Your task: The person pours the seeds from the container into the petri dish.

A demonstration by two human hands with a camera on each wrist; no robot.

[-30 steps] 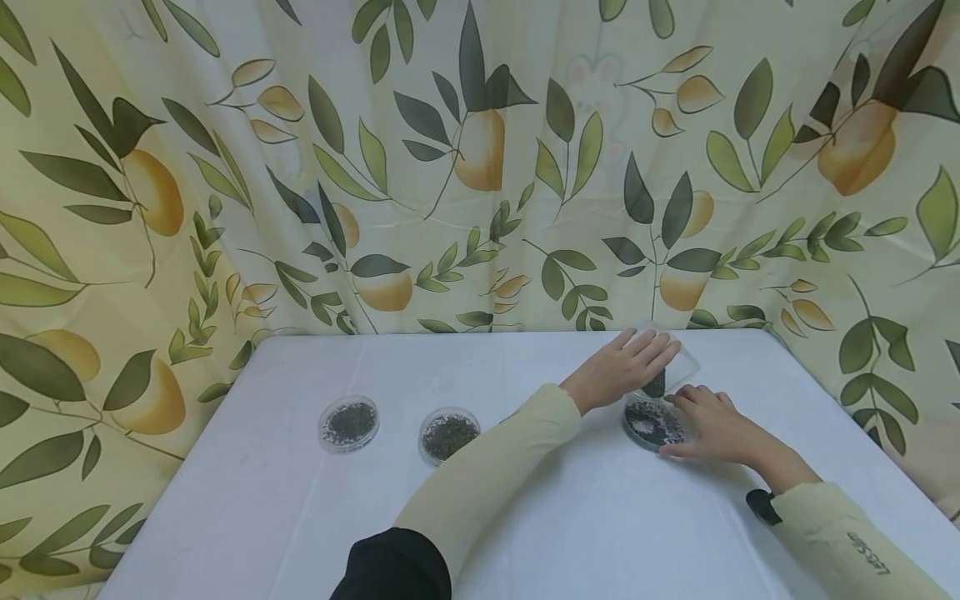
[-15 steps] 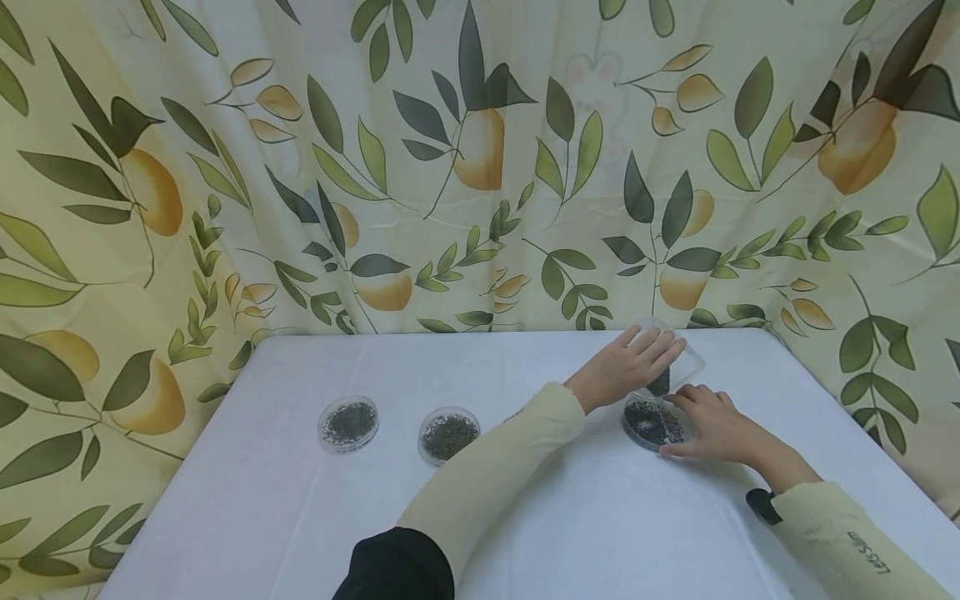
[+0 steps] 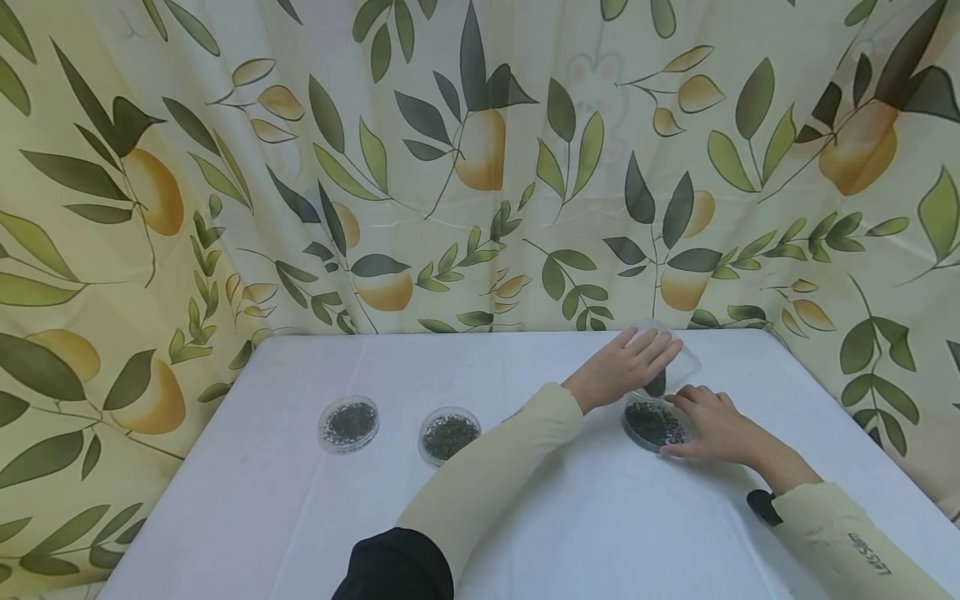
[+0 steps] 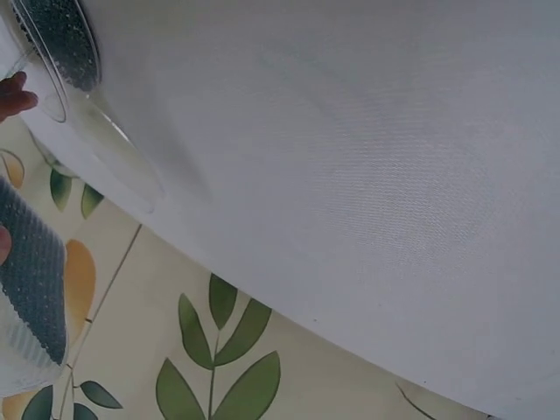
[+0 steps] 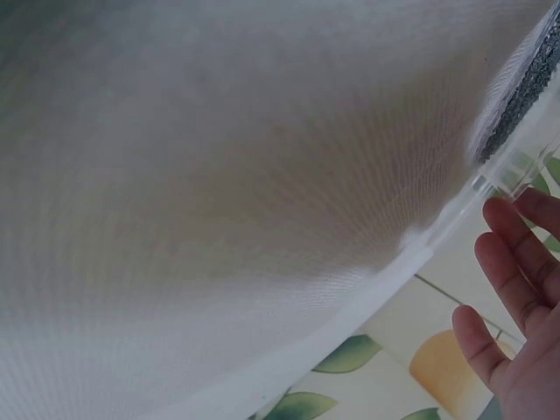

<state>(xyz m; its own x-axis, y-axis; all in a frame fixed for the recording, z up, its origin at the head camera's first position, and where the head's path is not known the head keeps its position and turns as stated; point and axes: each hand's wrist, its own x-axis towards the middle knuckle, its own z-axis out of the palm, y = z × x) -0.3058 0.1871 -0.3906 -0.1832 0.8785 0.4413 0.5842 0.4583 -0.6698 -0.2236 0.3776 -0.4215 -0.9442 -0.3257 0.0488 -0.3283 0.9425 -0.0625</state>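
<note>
My left hand (image 3: 624, 371) holds a clear plastic container (image 3: 684, 360), tilted over a round clear petri dish (image 3: 652, 423) at the table's right. Dark granules lie in the container's lower part; in the left wrist view they fill much of the same container (image 4: 33, 280), with only a fingertip visible on it. The dish holds dark granules mixed with white specks. My right hand (image 3: 720, 429) grips the dish's right side between thumb and fingers. In the right wrist view, fingers of the right hand (image 5: 525, 271) are beside the dish's clear rim; the thumb's contact is hidden there.
Two more petri dishes stand farther left, one with dark grey contents (image 3: 349, 423) and one with brownish contents (image 3: 448, 435), the latter close to the left forearm. A white cloth covers the table (image 3: 300, 517). Behind it hangs a leaf-and-fruit patterned curtain (image 3: 570, 208).
The pale patch in the right dish has become covered with dark granules. My left hand and the container shifted slightly right, then back. The right hand stays in place.
</note>
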